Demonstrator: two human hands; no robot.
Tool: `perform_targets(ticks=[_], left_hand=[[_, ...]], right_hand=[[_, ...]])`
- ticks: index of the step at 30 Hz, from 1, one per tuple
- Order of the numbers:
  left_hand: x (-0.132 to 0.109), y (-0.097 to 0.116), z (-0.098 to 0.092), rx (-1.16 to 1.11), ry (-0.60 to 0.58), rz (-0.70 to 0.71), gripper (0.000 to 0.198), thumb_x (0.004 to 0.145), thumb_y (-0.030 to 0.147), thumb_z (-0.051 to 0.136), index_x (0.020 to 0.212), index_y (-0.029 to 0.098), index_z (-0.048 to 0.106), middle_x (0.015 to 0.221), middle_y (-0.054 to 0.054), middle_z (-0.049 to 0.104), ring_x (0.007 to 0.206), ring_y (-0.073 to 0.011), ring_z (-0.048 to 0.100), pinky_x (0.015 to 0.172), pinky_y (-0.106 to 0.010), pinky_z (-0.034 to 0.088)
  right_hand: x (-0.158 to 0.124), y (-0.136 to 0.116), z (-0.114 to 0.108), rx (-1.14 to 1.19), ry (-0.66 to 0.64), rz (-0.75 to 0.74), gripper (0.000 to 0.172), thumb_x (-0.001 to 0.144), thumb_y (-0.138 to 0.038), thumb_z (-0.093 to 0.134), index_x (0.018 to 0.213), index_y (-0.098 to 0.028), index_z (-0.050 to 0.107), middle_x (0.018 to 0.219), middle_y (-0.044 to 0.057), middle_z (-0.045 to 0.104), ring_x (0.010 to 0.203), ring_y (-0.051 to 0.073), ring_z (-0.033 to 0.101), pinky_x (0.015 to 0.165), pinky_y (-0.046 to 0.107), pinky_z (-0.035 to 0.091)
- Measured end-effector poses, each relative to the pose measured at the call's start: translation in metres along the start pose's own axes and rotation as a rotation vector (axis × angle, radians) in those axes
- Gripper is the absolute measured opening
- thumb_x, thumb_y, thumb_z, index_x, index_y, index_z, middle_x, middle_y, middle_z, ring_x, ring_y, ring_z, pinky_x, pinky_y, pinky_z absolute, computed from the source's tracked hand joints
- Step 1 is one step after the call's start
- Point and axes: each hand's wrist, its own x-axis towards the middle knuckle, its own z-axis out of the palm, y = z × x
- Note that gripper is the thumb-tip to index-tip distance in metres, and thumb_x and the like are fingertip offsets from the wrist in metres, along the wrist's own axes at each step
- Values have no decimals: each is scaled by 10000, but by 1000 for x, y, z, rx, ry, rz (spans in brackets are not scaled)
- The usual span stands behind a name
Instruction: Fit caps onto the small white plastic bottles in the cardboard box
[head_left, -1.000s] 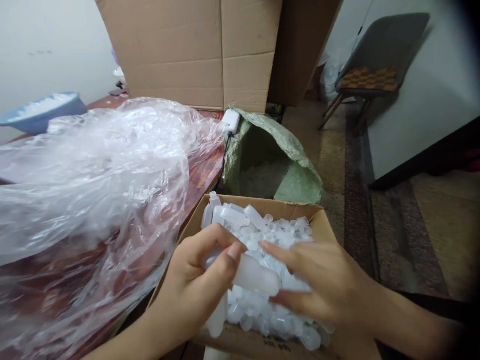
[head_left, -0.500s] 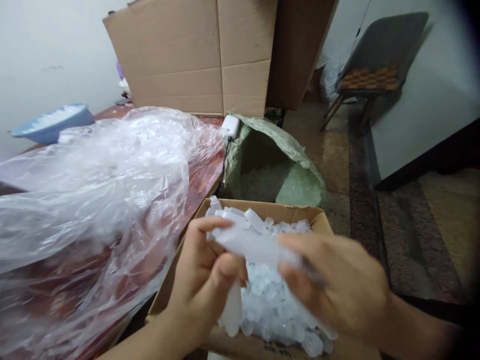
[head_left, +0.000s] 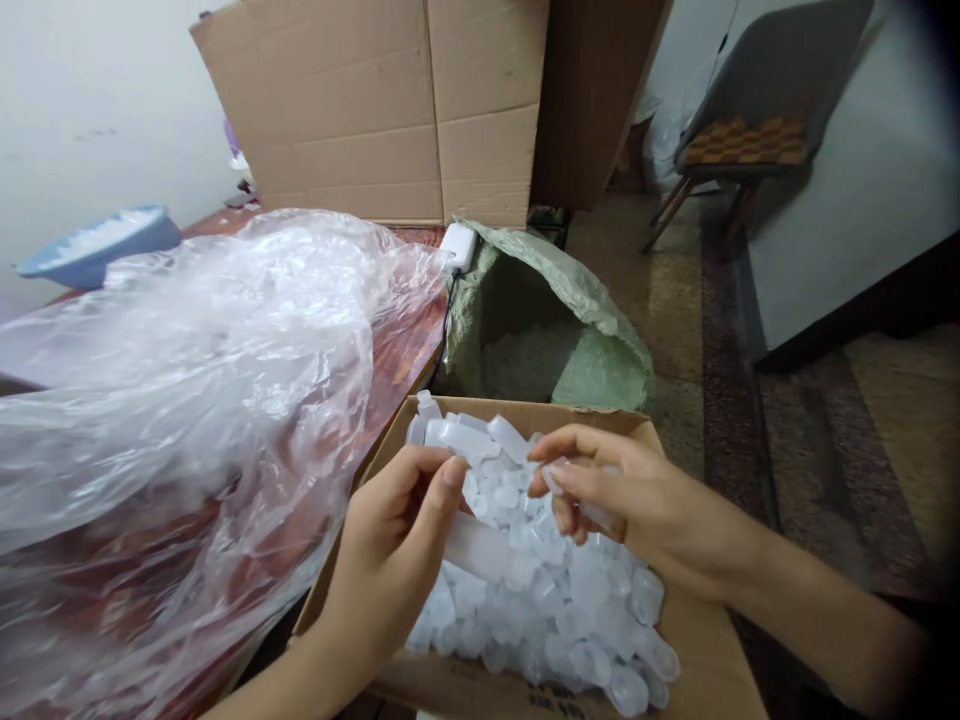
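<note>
My left hand [head_left: 394,545] is closed over the box. Its thumb and index finger are pressed together, and the other fingers curl around a translucent plastic bottle [head_left: 480,548] whose threaded neck points right. My right hand [head_left: 626,490] is closed too, pinching a small translucent cap [head_left: 553,478] between thumb and fingers, apart from the bottle. Another pale piece shows under its palm, too blurred to name. Beneath both hands, a cardboard box [head_left: 705,640] is heaped with small translucent caps [head_left: 592,620]. Several more bottles [head_left: 461,438] lie at its far left corner.
A crumpled clear plastic sheet [head_left: 247,330] covers much of the red-brown table [head_left: 409,330] on the left. Beyond the box stands an open green sack [head_left: 600,300], with a white corded device [head_left: 457,248] beside it. Farther off are a blue basin [head_left: 97,250], large cardboard [head_left: 337,110] and a grey chair [head_left: 772,90].
My hands have moved apart. The bottle that stretched between them is now tilted down to the right in my left hand, and my right hand has come off it.
</note>
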Motion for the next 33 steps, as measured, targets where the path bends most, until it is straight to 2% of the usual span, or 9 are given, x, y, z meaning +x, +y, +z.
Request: perform_targets(ticks=[5, 9, 12, 16, 19, 24, 28, 31, 33], left_hand=[[-2, 5, 3, 32, 80, 85, 204, 975, 265, 489, 811, 191, 586, 652, 37, 573, 566, -77, 538, 504, -175, 423], [-8, 6, 4, 98, 144, 219, 124, 963, 169, 497, 875, 211, 573, 683, 44, 564, 600, -75, 546, 542, -190, 428], [-13, 9, 0, 202, 151, 387, 113, 927, 98, 510, 916, 202, 555, 747, 25, 586, 672, -81, 572, 620, -199, 454], [-18, 12, -6, 314, 60, 627, 139, 921, 106, 520, 1042, 174, 527, 835, -22, 626, 761, -99, 623, 710, -189, 502], [-19, 12, -5, 360, 58, 707, 110, 948, 164, 504, 1054, 157, 533, 823, -44, 622, 750, -119, 626, 699, -208, 516], [-15, 5, -3, 358, 14, 565, 116, 960, 148, 462, 958, 156, 577, 727, -4, 591, 617, -87, 571, 568, -190, 439], [-13, 3, -5, 345, -128, 442, 299, 980, 179, 414, 703, 164, 525, 565, 46, 484, 478, -62, 462, 479, -210, 328], [-13, 5, -4, 265, -176, 366, 395, 994, 243, 392, 613, 166, 460, 514, 62, 371, 438, -55, 372, 450, -221, 264], [-13, 8, -2, 181, -239, 257, 428, 1010, 278, 358, 609, 166, 453, 511, 62, 369, 446, -55, 376, 452, -210, 266]], right_hand=[[-15, 5, 15, -661, 139, -434, 265, 785, -449, 751, 844, -207, 659, 755, -14, 635, 696, 137, 601, 559, 229, 435], [-22, 2, 27, -832, 165, -703, 411, 862, -555, 621, 763, -157, 611, 634, -30, 560, 546, 90, 523, 518, 232, 386], [-22, 4, 33, -938, 152, -720, 471, 885, -598, 556, 711, -160, 559, 596, -32, 532, 524, 94, 513, 503, 252, 359], [-21, 11, 38, -1006, 129, -671, 516, 901, -647, 486, 677, -182, 498, 554, -40, 510, 488, 102, 509, 475, 275, 316], [-22, 11, 42, -981, 127, -678, 480, 939, -592, 472, 688, -184, 503, 569, -31, 535, 505, 108, 539, 472, 270, 344], [-29, 7, 45, -1032, 160, -798, 180, 977, -330, 529, 939, -166, 591, 786, 21, 668, 706, 156, 634, 616, 283, 495], [-36, 14, 43, -1050, 155, -822, 251, 979, -219, 506, 1218, -145, 516, 988, 61, 673, 898, 163, 659, 755, 260, 548], [-37, 18, 43, -1088, 146, -868, 174, 988, -214, 485, 1151, -156, 503, 907, 47, 670, 806, 145, 667, 698, 250, 539], [-36, 17, 45, -1074, 171, -901, 173, 1009, -315, 456, 1077, -161, 494, 799, 22, 651, 691, 134, 646, 624, 256, 512]])
